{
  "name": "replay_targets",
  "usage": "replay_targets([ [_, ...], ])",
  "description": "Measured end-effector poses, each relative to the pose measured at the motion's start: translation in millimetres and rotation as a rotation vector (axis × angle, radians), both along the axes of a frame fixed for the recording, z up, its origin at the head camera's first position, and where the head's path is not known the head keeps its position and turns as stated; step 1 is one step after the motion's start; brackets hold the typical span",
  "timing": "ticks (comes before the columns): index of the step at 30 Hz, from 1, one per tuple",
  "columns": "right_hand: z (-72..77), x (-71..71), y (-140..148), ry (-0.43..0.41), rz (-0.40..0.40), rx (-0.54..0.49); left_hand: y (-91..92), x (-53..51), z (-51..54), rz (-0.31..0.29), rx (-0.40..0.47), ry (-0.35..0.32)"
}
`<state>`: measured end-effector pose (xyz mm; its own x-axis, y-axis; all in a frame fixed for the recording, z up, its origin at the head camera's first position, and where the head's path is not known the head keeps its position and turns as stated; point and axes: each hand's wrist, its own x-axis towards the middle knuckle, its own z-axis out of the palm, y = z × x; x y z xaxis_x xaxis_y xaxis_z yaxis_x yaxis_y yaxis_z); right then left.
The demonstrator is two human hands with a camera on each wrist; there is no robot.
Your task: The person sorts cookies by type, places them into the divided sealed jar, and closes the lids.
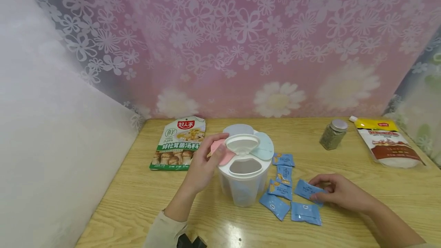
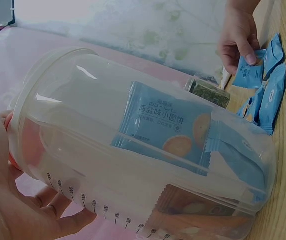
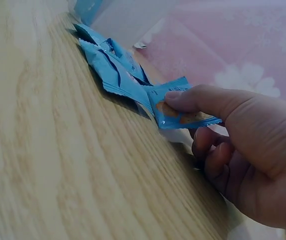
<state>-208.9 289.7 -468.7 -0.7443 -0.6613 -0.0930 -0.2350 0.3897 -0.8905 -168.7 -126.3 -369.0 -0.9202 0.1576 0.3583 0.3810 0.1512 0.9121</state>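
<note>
A translucent storage container (image 1: pixel 244 192) with a white top stands upright on the table. My left hand (image 1: pixel 203 163) holds its rim beside the pink flap (image 1: pixel 226 157). The white flap (image 1: pixel 243 144) is raised, leaving a front opening. Through the wall, the left wrist view shows blue packets (image 2: pixel 165 127) and a brown packet (image 2: pixel 193 212) inside. To the container's right, my right hand (image 1: pixel 344 193) pinches a small blue snack packet (image 3: pixel 170 107) between thumb and fingers, low over the table. Several similar blue packets (image 1: pixel 306 212) lie between that hand and the container.
Behind my left hand lies a green-and-white soup seasoning pouch (image 1: pixel 179 144). A small glass jar (image 1: pixel 333 135) of dried herbs stands at the back right, with a spouted yellow, white and brown pouch (image 1: pixel 389 142) beyond it. A floral curtain (image 1: pixel 241 49) backs the wooden table (image 1: pixel 131 209).
</note>
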Motion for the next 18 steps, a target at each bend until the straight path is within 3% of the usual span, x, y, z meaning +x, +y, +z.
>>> replay_targets([
  [7,5.6,-0.6,-3,-0.022,-0.015,-0.018,-0.2,-0.3,-0.5,0.0,0.007,-0.001],
  [18,17.6,5.4,-11,-0.003,0.0,-0.17,-0.5,-0.6,-0.2,-0.01,0.019,0.005],
])
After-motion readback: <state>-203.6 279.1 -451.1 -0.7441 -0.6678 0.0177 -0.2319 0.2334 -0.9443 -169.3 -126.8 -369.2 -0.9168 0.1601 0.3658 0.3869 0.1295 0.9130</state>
